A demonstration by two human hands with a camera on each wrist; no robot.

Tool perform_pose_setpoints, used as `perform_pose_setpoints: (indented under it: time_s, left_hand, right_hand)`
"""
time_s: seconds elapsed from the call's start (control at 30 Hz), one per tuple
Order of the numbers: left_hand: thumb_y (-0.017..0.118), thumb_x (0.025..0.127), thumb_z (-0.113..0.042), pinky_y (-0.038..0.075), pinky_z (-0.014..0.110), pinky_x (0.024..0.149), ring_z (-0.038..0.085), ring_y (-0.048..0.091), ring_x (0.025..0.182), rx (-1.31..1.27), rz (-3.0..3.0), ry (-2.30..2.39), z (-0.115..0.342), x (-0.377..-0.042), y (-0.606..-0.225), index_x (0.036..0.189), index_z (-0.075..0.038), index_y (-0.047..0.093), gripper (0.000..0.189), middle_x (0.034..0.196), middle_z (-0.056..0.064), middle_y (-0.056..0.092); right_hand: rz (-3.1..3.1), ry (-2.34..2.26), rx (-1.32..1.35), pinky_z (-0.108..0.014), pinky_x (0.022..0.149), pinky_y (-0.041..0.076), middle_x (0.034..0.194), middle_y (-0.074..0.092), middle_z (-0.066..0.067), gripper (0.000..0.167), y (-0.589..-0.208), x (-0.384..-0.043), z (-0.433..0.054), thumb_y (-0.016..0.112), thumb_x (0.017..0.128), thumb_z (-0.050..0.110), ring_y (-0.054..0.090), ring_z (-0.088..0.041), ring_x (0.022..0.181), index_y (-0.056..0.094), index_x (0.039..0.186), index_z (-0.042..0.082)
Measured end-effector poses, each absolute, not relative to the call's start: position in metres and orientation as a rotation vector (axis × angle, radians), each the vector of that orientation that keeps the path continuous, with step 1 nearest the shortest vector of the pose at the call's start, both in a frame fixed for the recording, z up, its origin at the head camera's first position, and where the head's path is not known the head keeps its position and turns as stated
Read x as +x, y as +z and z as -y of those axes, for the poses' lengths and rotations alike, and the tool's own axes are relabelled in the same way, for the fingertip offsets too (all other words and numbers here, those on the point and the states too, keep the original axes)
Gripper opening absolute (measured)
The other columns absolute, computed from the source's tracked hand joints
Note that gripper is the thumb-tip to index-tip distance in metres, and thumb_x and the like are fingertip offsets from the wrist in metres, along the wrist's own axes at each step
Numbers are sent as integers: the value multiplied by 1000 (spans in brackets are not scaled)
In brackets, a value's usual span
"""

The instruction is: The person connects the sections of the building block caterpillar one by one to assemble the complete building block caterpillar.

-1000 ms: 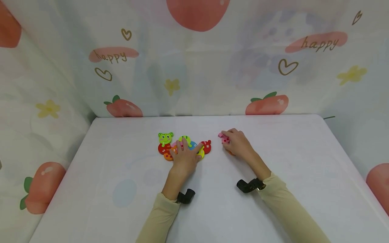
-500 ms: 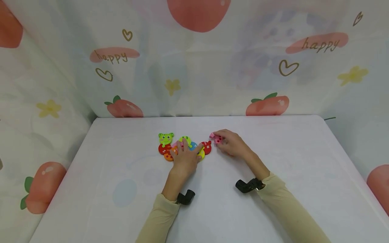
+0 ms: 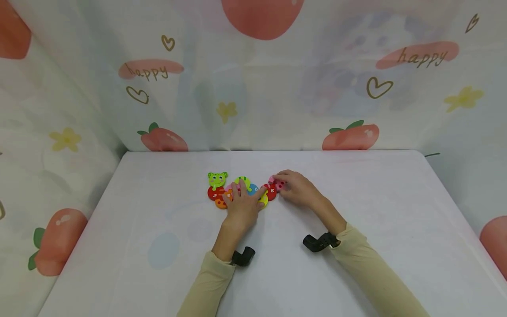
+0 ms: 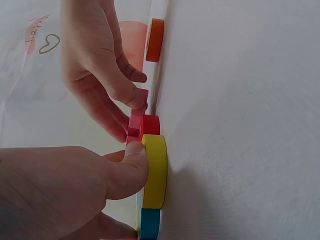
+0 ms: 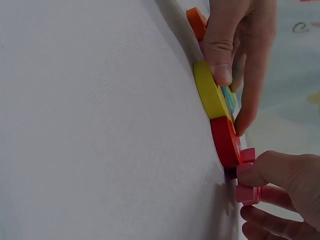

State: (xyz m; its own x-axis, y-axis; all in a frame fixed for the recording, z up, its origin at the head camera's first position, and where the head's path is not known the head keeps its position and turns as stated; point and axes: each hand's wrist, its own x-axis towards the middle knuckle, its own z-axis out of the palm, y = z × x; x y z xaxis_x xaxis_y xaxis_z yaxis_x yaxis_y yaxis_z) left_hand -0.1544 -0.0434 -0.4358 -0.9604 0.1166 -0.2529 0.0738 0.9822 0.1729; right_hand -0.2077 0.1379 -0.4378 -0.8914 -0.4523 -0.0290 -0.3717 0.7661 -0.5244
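Note:
A row of coloured caterpillar puzzle pieces lies on the white table, from a green face piece (image 3: 217, 179) to a red piece (image 3: 271, 192) marked 8. My left hand (image 3: 242, 207) rests on the middle of the row, fingers spread, its thumb on a yellow piece (image 5: 212, 90). It hides parts of the blue piece (image 3: 252, 189) and its neighbours. My right hand (image 3: 299, 189) pinches a pink dotted puzzle piece (image 5: 246, 194) between thumb and fingers. That pink piece overlaps the red piece's upper right end in the head view.
Beyond the right hand, an orange piece (image 4: 155, 40) lies on the table in the left wrist view; the head view hides it. A white table (image 3: 158, 286) spreads around, with a printed curtain (image 3: 277, 88) behind. Both wrists wear black camera mounts (image 3: 318, 242).
My right hand has moved left with the pink puzzle piece, from apart on the table to the row's red end piece. The left hand has stayed in place on the row.

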Motion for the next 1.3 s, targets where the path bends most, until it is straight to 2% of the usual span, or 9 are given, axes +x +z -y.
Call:
perform_pose_setpoints:
  time_s: [0.4,0.7,0.97,1.13,1.3]
  left_hand:
    - [56,95,-39,24,72,109,49,14,148,135,-2864,245,43,-154,-435,148,-42,34,57,160,23,18]
    - [57,95,-39,24,72,108,49,14,148,140,-2873,247,44,-155,-437,148,-42,34,58,160,24,18]
    - [56,95,-38,24,72,108,49,14,148,156,-2883,249,40,-156,-438,149,-43,32,59,160,24,17]
    - [55,96,-38,24,73,108,48,14,148,153,-2890,262,34,-159,-439,149,-43,31,58,160,24,16]
    - [54,96,-40,25,72,108,48,15,148,166,-2911,231,24,-162,-440,149,-43,30,58,160,24,17]
  right_hand:
    - [-2846,-670,-720,-46,101,50,134,58,-20,48,-432,-206,-132,68,86,6,55,-36,124,59,132,3]
    - [-2834,-601,-702,-46,102,49,137,57,-18,44,-439,-209,-130,67,88,7,53,-37,124,60,132,5]
    - [-2836,-661,-507,-56,108,40,149,41,-21,62,-432,-191,-158,69,88,18,39,-41,137,44,143,3]
    - [-2877,-651,-405,-56,102,45,145,44,-24,63,-431,-174,-185,71,87,19,43,-42,129,45,142,1]
    - [-2936,-619,-360,-56,101,46,134,55,-24,51,-437,-169,-199,71,88,22,50,-41,123,56,132,-1]
